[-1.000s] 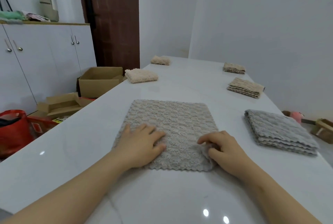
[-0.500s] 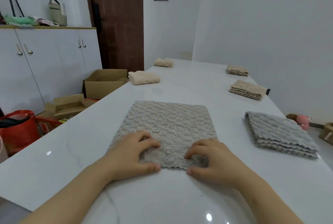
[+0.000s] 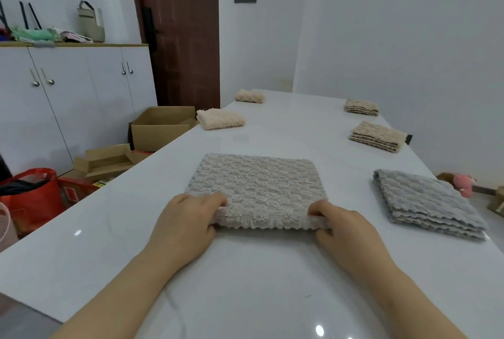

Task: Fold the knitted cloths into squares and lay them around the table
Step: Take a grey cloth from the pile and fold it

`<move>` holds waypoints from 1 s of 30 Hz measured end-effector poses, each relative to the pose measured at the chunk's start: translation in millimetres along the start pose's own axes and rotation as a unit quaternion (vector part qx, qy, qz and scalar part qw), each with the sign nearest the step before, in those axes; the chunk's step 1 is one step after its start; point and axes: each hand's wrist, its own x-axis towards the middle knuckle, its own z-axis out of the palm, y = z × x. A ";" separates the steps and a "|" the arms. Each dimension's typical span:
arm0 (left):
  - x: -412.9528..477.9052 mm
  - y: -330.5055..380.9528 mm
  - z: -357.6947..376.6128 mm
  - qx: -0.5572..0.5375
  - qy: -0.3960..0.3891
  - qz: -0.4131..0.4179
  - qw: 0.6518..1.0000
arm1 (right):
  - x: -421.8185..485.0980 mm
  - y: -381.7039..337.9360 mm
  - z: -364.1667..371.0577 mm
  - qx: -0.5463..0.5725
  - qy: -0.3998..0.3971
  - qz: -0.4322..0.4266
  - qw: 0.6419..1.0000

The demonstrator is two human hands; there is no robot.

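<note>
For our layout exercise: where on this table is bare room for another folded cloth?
Bare: left edge between left hand and near beige cloth; centre strip beyond the held cloth. Crowded: right edge, from grey cloth back.

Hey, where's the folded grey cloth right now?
In the head view, the folded grey cloth lies on the table near its right edge, just right of the pale cloth being folded.
</note>
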 end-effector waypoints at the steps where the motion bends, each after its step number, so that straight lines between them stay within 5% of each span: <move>1: -0.5 -3.3 -2.2 0.004 0.006 -0.029 1.000 | -0.5 3.0 0.4 0.036 0.007 0.023 0.999; 5: -2.4 -19.6 -9.2 -0.151 0.061 -0.202 0.966 | 0.9 15.1 9.4 0.155 0.030 0.069 0.985; 12: 3.8 -26.8 -17.9 -0.439 0.107 -0.287 0.845 | 7.1 22.4 7.0 0.383 0.066 0.153 0.908; 20: -6.9 -24.7 -21.6 -0.347 0.049 -0.289 0.891 | 0.3 30.5 -8.4 0.476 -0.033 0.163 0.863; 26: 7.3 -20.9 -29.6 -0.442 0.066 -0.338 0.828 | 13.1 26.0 -14.7 0.470 0.045 0.164 0.866; 30: 37.5 -38.7 -19.4 -0.350 0.031 -0.370 0.860 | 46.6 27.3 -6.1 0.414 0.077 0.171 0.891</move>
